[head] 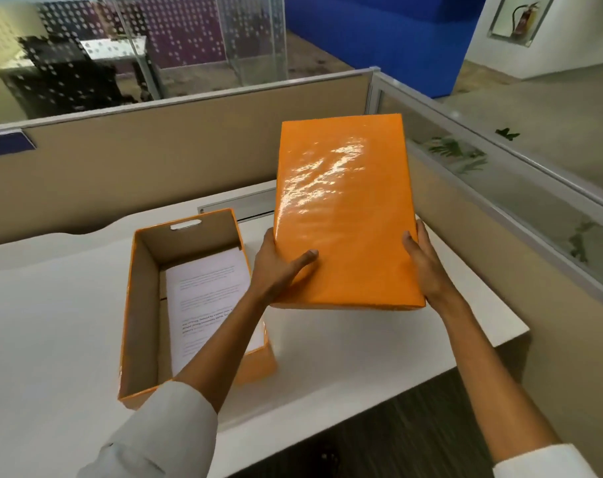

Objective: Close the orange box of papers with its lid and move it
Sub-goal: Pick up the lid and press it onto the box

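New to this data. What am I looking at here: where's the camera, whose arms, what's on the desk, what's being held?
There is no robot here. One wide-angle camera sits on a person's head and looks forward and down, so the two arms reaching in from the bottom are the wearer's own. The left hand and right hand grip the near end of a glossy orange lid, one on each side, and hold it tilted in the air. On the white desk, to the left of the lid, stands the open orange box with printed papers lying inside it. Beige cubicle partitions surround the desk. The lid is not yet on the box.
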